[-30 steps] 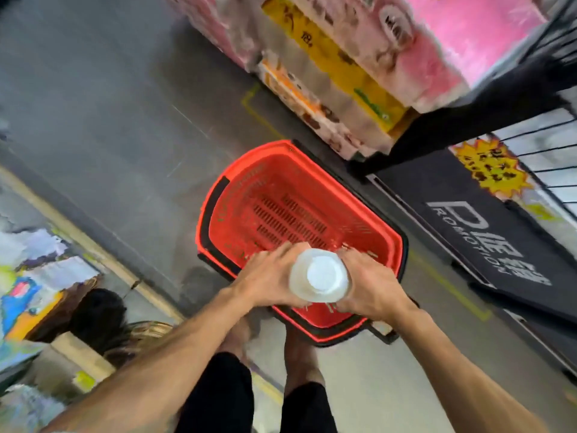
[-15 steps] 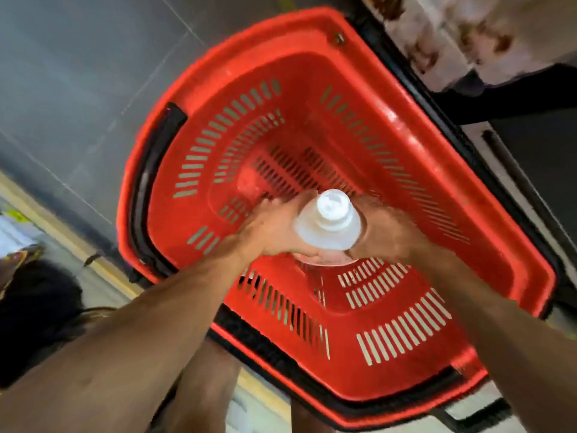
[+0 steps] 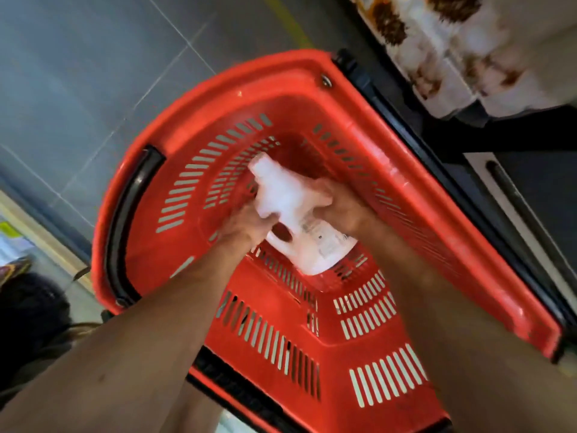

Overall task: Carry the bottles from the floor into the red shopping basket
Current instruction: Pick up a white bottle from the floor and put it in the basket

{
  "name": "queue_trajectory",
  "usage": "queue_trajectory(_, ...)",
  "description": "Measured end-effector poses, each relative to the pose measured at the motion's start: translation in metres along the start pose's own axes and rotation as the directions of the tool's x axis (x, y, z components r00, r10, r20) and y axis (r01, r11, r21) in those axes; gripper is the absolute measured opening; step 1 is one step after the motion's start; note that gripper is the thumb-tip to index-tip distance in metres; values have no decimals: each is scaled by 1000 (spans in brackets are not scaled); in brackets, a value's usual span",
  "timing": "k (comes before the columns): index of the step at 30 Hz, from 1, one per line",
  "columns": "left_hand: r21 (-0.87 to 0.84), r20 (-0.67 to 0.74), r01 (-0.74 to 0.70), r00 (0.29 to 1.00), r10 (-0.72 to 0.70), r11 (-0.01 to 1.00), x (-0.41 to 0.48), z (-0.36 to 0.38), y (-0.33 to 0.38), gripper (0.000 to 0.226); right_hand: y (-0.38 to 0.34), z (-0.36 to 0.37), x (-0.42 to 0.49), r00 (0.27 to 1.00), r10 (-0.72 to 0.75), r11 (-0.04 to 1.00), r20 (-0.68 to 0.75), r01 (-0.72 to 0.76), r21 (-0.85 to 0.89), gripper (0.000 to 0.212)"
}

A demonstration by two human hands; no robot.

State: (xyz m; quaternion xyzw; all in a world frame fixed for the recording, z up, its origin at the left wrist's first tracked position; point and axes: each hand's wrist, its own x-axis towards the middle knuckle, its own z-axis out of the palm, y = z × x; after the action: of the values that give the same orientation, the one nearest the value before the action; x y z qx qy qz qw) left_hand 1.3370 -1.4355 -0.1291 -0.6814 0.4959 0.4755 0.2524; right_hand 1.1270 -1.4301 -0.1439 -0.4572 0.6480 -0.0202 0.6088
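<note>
we see the white bottle (image 3: 301, 223) down inside the red shopping basket (image 3: 218, 89), tilted, its cap towards the far wall and its base towards the near one; whether the base touches the basket's bottom we cannot tell, as the picture is blurred there

the left hand (image 3: 246, 228) grips the bottle by its shoulder beside the moulded handle, fingers curled round it, and the right hand (image 3: 342, 204) wraps the upper body from the other side, so both are clamped on it

what we think could go wrong:
- if the hands let go while the base hangs clear, the bottle drops and knocks the slotted bottom, and may roll on its side
- laid slanting like this, it takes up room the other bottles will need
- the grip sits high near the neck, so the heavy base may swing and slip out of the fingers
- both forearms pass close over the near wall; pulling them out fast could catch the rim and shove the basket across the grey floor (image 3: 78, 73)
</note>
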Motion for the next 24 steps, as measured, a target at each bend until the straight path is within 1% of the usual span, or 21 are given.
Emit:
queue_trajectory(1,158,-2,27,1000,-27,987,-5,-4,5,64,-8,4,-8,1000,19,999,16,-18,-32,57)
queue_trajectory(2,286,7,14,1000,-17,958,-15,-9,12,58,-17,8,-18,999,38,990,39,-32,-134,57)
queue_trajectory(3,374,16,-12,1000,6,928,-24,-13,18,52,-24,11,-29,997,57,966,55,-41,-257,57)
queue_trajectory(5,460,7,-98,994,107,882,-45,-21,31,47,-36,13,-57,996,80,899,49,-51,-434,58)
queue_trajectory(8,600,-67,-195,954,292,776,-82,-38,48,52,-57,7,-102,993,116,832,1,-96,-547,60)
queue_trajectory(10,696,-80,-219,923,376,684,-115,-56,62,59,-75,-5,-136,992,117,808,-50,-125,-575,61)
queue_trajectory(12,750,-74,-244,892,445,614,-159,-79,78,60,-98,-24,-175,988,107,797,-110,-152,-584,61)
queue_trajectory(16,793,-104,-251,841,530,555,-269,-127,102,54,-157,-64,-266,972,71,771,-226,-197,-605,56)
queue_trajectory(21,818,-99,-290,779,619,496,-409,-175,122,61,-235,-107,-391,934,29,756,-356,-253,-604,55)
queue_trajectory(24,819,-27,-399,690,723,412,-480,-189,132,57,-272,-115,-465,883,19,772,-469,-311,-554,55)
